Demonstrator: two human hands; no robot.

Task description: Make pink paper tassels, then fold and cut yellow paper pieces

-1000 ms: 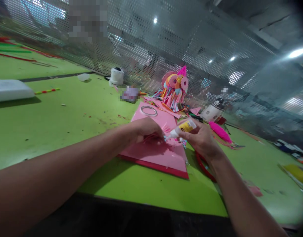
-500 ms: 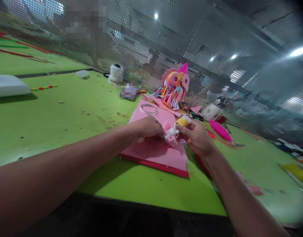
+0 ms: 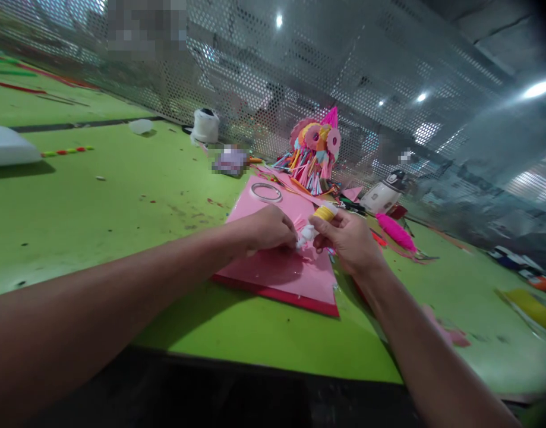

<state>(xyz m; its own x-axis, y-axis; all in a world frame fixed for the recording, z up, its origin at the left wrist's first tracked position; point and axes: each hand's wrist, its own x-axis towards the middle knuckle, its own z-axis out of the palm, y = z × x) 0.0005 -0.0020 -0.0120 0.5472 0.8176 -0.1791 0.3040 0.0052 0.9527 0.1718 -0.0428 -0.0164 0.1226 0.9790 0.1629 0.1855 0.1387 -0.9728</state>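
My left hand (image 3: 273, 230) is closed over the pink sheets (image 3: 273, 274), its fingertips pinching one end of a small white lumpy piece (image 3: 306, 233). The kind of this piece is too blurred to tell. In my right hand (image 3: 350, 241) is a small yellow-and-white spool (image 3: 325, 213), gripped between thumb and fingers. The thumb of that hand is close to the white piece; whether it touches it I cannot tell. Pale pink strips (image 3: 303, 222) show just behind. A shiny ring (image 3: 266, 192) lies flat at the far end of the sheets.
Behind the sheets stands a colourful tasselled paper figure (image 3: 316, 145) against a perforated metal screen. A white bottle (image 3: 384, 191) leans right of it, near a bright pink bundle (image 3: 395, 232). A white wrapped spool (image 3: 205, 126) is at the back left of the green table (image 3: 121, 220).
The view has shifted slightly. My right hand has tilted the yellow-and-white spool a little, and it sits slightly nearer the left hand. Both hands keep their grip.
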